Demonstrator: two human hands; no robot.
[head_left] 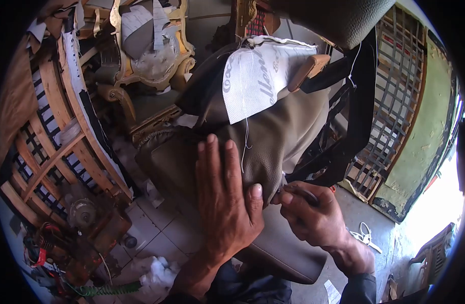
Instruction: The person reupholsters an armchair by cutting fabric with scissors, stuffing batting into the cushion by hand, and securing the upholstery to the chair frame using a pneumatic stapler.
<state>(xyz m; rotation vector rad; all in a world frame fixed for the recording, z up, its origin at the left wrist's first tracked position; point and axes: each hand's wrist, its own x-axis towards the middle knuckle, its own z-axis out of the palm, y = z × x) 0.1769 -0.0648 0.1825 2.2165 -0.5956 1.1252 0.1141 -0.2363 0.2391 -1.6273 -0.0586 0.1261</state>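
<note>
My left hand [222, 197] lies flat on a brown leather-like cover [303, 114], fingers stretched out and the thumb pointing toward my right hand. My right hand [316, 210] is closed around a dark tool with a curved handle [304, 194], at the cover's right edge. The tool's working end is hidden, so its exact kind does not show. White printed backing fabric [260, 76] hangs over the upper part of the cover, with a loose thread below it. Under my hands a brown padded piece [288, 253] sticks out toward me.
A carved chair frame [151, 55] stands at the back left. Wooden frames with webbing lean at the left [45, 137] and right [389, 101]. A compressor-like machine [88, 228] sits at lower left near white stuffing [161, 276]. A white cord [364, 235] lies on the floor.
</note>
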